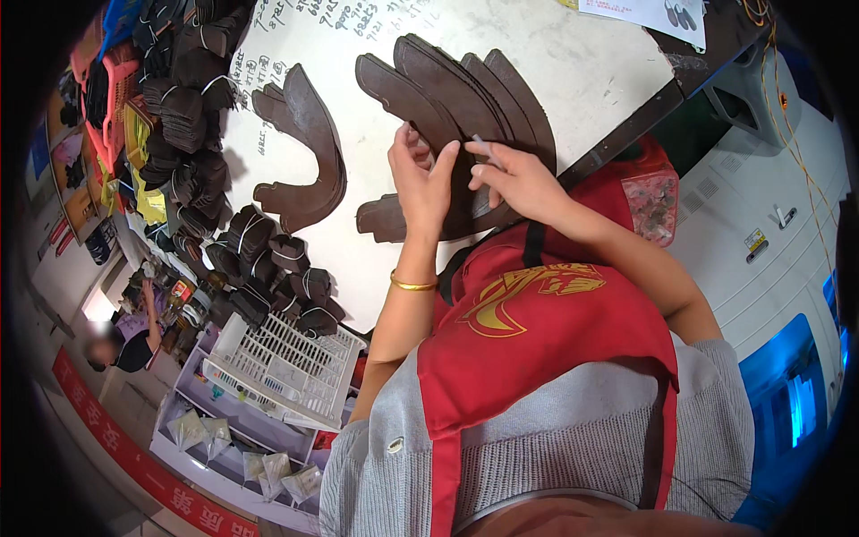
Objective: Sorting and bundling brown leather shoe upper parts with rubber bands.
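Observation:
Dark brown curved leather pieces (pixel 447 85) lie fanned out in overlapping layers on the white tabletop. My left hand (pixel 422 183) is over their near part, its thumb apart from loosely curled fingers and nothing seen in it. Close to its thumb, my right hand (pixel 517 182) pinches a slim, pale pen-like stick (pixel 483 149) above the leather. The stick's exact kind is too small to tell. To the left lies a separate stack of curved brown pieces (pixel 327 166), touched by neither hand.
Tied bundles of dark pieces (pixel 183 116) crowd the table's left side. A white plastic basket (pixel 286 362) stands at the near left. A printed sheet (pixel 649 16) lies at the far right. Another person (pixel 130 345) is at the far left. A white machine (pixel 743 215) stands to the right.

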Action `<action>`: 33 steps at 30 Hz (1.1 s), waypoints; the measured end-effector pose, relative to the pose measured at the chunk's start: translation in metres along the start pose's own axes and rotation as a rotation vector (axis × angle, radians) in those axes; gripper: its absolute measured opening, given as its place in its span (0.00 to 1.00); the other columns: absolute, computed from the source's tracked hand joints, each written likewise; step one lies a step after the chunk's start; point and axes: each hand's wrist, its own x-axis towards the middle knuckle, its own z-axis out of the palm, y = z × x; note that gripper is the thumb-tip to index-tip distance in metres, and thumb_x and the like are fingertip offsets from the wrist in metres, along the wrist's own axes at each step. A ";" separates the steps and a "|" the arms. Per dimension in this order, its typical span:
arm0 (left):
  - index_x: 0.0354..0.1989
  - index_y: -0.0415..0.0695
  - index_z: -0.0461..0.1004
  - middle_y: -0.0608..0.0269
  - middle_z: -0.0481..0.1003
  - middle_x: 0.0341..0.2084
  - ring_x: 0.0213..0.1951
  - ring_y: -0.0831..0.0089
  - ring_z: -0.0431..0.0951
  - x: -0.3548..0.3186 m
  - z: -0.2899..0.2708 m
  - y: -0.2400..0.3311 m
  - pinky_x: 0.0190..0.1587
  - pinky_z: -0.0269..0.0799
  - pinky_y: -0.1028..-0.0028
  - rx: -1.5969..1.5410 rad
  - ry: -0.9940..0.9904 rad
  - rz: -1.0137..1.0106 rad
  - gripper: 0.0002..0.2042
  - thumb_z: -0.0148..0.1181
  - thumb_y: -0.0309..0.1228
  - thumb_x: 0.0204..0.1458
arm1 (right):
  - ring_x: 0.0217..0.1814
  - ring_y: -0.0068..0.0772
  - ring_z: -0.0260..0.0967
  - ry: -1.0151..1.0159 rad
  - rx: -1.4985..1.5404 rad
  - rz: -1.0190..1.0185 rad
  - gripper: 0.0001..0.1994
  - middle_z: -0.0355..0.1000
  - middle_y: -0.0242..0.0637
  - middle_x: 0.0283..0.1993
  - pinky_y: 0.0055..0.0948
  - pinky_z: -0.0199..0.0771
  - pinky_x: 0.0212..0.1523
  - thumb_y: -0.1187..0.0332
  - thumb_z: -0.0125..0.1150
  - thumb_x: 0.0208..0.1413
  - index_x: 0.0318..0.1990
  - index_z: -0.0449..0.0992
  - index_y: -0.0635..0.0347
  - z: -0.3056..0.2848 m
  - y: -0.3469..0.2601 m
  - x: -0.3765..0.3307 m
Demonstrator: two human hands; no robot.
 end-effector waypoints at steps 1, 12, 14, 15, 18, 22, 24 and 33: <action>0.62 0.36 0.59 0.49 0.66 0.49 0.48 0.66 0.68 -0.001 0.004 0.007 0.50 0.69 0.68 0.133 0.036 0.056 0.32 0.66 0.30 0.48 | 0.23 0.22 0.71 0.001 0.000 0.000 0.23 0.77 0.36 0.33 0.24 0.73 0.29 0.66 0.52 0.61 0.62 0.65 0.66 0.001 0.000 0.001; 0.54 0.36 0.67 0.52 0.70 0.45 0.47 0.62 0.72 -0.018 0.028 0.019 0.49 0.71 0.68 0.142 -0.044 0.239 0.22 0.63 0.24 0.50 | 0.27 0.19 0.69 0.228 0.013 -0.053 0.17 0.76 0.36 0.36 0.21 0.71 0.32 0.65 0.51 0.63 0.56 0.72 0.63 -0.046 0.009 -0.010; 0.58 0.34 0.64 0.49 0.67 0.48 0.47 0.62 0.71 -0.020 0.043 0.019 0.49 0.71 0.68 0.255 -0.016 0.264 0.26 0.63 0.26 0.51 | 0.27 0.20 0.69 0.198 -0.049 -0.090 0.18 0.76 0.37 0.36 0.22 0.71 0.32 0.66 0.51 0.63 0.57 0.72 0.63 -0.042 0.014 -0.009; 0.58 0.34 0.64 0.49 0.67 0.48 0.47 0.62 0.71 -0.019 0.045 0.020 0.49 0.71 0.68 0.257 -0.017 0.267 0.26 0.63 0.26 0.51 | 0.27 0.22 0.70 0.164 -0.113 -0.125 0.18 0.76 0.38 0.36 0.24 0.71 0.32 0.66 0.51 0.63 0.58 0.72 0.63 -0.039 0.015 -0.008; 0.61 0.33 0.61 0.49 0.66 0.47 0.44 0.63 0.71 -0.016 0.047 0.012 0.47 0.71 0.68 0.299 0.028 0.209 0.29 0.64 0.30 0.51 | 0.28 0.28 0.71 0.157 -0.153 -0.139 0.19 0.74 0.42 0.35 0.28 0.72 0.34 0.65 0.52 0.62 0.59 0.70 0.62 -0.031 0.011 -0.014; 0.60 0.33 0.62 0.50 0.67 0.45 0.40 0.65 0.72 -0.007 0.048 0.033 0.45 0.72 0.69 0.336 0.026 0.084 0.28 0.63 0.31 0.52 | 0.30 0.31 0.73 0.134 -0.263 -0.233 0.19 0.73 0.43 0.36 0.30 0.73 0.35 0.65 0.53 0.62 0.59 0.70 0.60 -0.030 0.016 -0.016; 0.58 0.33 0.63 0.50 0.70 0.44 0.38 0.66 0.74 -0.003 0.048 0.034 0.44 0.72 0.69 0.309 0.050 0.031 0.25 0.61 0.31 0.54 | 0.29 0.31 0.73 0.123 -0.314 -0.301 0.19 0.73 0.43 0.36 0.30 0.73 0.34 0.65 0.53 0.62 0.59 0.70 0.59 -0.031 0.016 -0.015; 0.56 0.34 0.66 0.48 0.72 0.44 0.39 0.66 0.75 0.000 0.040 0.013 0.44 0.71 0.68 0.302 0.065 0.112 0.21 0.58 0.31 0.56 | 0.26 0.26 0.72 0.102 -0.037 -0.091 0.21 0.77 0.38 0.33 0.27 0.73 0.32 0.65 0.51 0.60 0.59 0.69 0.64 -0.041 0.008 0.000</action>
